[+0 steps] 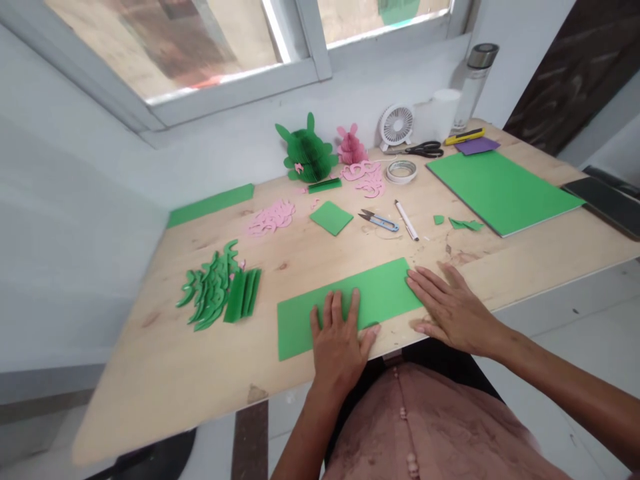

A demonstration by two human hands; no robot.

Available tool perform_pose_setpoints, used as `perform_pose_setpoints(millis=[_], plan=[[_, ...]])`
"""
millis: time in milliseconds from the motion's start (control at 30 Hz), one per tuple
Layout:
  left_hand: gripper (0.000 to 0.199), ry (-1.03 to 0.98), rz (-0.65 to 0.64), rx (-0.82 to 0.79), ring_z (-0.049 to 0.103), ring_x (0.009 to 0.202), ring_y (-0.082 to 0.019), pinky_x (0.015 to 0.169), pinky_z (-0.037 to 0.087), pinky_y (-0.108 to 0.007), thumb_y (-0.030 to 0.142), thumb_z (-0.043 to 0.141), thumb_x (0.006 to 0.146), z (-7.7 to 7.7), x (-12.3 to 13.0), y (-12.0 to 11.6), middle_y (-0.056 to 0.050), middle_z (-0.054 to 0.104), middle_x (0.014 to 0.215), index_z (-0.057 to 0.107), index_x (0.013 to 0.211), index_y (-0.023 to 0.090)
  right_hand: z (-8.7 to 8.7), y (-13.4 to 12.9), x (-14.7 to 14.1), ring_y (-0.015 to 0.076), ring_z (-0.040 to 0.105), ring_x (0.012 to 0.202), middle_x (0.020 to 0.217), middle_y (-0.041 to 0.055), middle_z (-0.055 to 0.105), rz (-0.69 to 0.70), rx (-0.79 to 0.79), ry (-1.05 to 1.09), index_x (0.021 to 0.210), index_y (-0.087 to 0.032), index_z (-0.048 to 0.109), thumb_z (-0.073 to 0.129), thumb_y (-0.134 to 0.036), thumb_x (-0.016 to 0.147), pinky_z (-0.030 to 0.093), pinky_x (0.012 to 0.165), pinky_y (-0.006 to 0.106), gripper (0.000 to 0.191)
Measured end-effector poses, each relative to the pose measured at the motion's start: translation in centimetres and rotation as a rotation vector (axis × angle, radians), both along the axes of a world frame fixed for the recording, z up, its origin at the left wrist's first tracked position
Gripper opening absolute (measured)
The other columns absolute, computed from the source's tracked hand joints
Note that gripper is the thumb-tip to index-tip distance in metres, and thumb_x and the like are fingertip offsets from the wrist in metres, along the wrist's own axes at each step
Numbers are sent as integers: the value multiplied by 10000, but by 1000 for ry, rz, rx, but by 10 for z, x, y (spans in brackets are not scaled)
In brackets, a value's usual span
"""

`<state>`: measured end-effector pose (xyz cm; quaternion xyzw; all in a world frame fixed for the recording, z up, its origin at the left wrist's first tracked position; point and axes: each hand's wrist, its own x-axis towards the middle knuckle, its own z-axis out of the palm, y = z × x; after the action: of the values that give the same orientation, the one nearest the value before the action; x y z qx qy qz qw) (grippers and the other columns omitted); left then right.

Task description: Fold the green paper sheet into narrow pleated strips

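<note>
A long green paper strip lies flat near the table's front edge. My left hand rests on its left half, fingers spread and pressed to the paper. At the strip's right end, my right hand lies flat with its fingers stretched out and their tips at the paper's edge. Left of the strip sit an accordion-folded green paper and a heap of curved green paper offcuts. Beyond the strip lie a green paper square, blue thread snips and a white pen.
Along the back stand a green paper rabbit, a pink paper rabbit and a small white fan. Tape, scissors, a yellow cutter, green sheets and a glass bottle are at the right.
</note>
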<state>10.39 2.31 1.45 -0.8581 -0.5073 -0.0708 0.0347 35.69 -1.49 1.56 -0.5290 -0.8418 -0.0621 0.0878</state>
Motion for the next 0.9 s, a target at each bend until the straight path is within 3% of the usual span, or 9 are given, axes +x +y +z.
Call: perform_pose_setpoints(millis=[200, 333, 633, 733, 900], plan=[[607, 8, -2, 8, 379, 1297, -356, 1044, 274, -581, 492, 456, 886, 0, 0, 0, -195, 446, 1388, 408, 1409, 188, 12, 0, -3, 312, 236, 1393, 1503, 165, 306, -38, -14, 10, 1486, -100, 160, 400, -542, 915, 112, 1094, 612, 761], [615, 9, -6, -7, 384, 1295, -357, 1039, 283, -582, 495, 461, 882, 1, 0, 0, -200, 444, 1388, 406, 1409, 183, 17, -1, -23, 308, 231, 1396, 1489, 169, 332, -15, 4, 36, 1478, -91, 191, 405, -514, 919, 61, 1101, 623, 733], [598, 6, -5, -34, 375, 1303, -351, 1040, 285, -576, 441, 491, 872, 4, -1, 1, -191, 439, 1392, 402, 1411, 199, 13, -3, -75, 270, 323, 1360, 1435, 137, 438, 107, -42, 116, 1414, -133, 376, 445, -482, 916, 29, 1139, 571, 612], [598, 3, -7, -28, 367, 1307, -357, 1038, 282, -586, 405, 499, 867, 3, -1, 0, -194, 427, 1401, 393, 1417, 196, 12, -1, -78, 254, 327, 1357, 1417, 121, 466, 116, -58, 134, 1396, -127, 406, 421, -496, 924, 12, 1152, 546, 599], [614, -17, -19, -10, 375, 1300, -366, 1041, 275, -593, 450, 488, 871, 2, -1, 0, -204, 436, 1395, 394, 1417, 184, 5, -5, -70, 281, 356, 1338, 1398, 134, 485, 83, -42, 141, 1373, -115, 439, 449, -529, 901, 83, 1137, 584, 628]])
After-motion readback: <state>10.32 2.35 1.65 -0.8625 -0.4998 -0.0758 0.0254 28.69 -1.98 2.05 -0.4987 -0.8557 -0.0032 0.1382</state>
